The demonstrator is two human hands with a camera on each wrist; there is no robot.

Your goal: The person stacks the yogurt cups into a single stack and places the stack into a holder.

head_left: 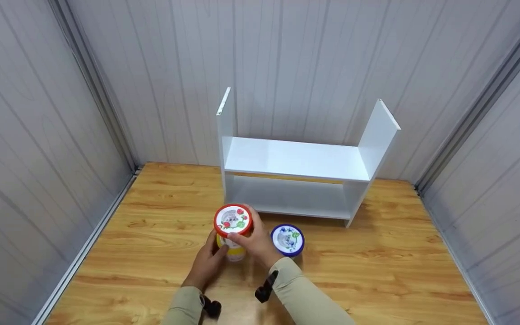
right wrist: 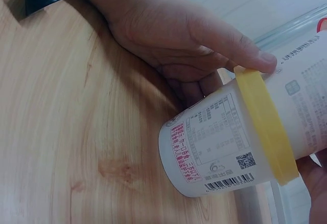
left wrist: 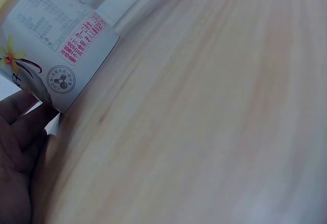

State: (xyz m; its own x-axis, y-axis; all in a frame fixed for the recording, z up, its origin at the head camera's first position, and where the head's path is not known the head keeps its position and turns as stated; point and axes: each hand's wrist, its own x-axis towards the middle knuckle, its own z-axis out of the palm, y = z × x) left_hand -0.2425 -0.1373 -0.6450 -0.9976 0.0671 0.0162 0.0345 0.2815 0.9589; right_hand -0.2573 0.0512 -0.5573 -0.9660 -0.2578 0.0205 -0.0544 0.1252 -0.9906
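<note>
In the head view my right hand (head_left: 260,243) grips a tub with a red lid (head_left: 233,219) printed with red fruit. This tub sits over a second one, a white tub with a yellow lid (head_left: 237,251). My left hand (head_left: 208,262) holds the yellow-lidded tub from the left, its thumb at the lid's edge in the right wrist view. That view also shows the white side of the upper tub (right wrist: 309,98) directly above the yellow lid. A third tub with a blue lid (head_left: 288,240) stands on the table, right of my right hand.
A white two-level shelf (head_left: 296,158) with upright side panels stands behind the tubs, near the back wall. The wooden table (head_left: 151,234) extends to either side. Pale panelled walls (head_left: 278,67) enclose it at the back, left and right.
</note>
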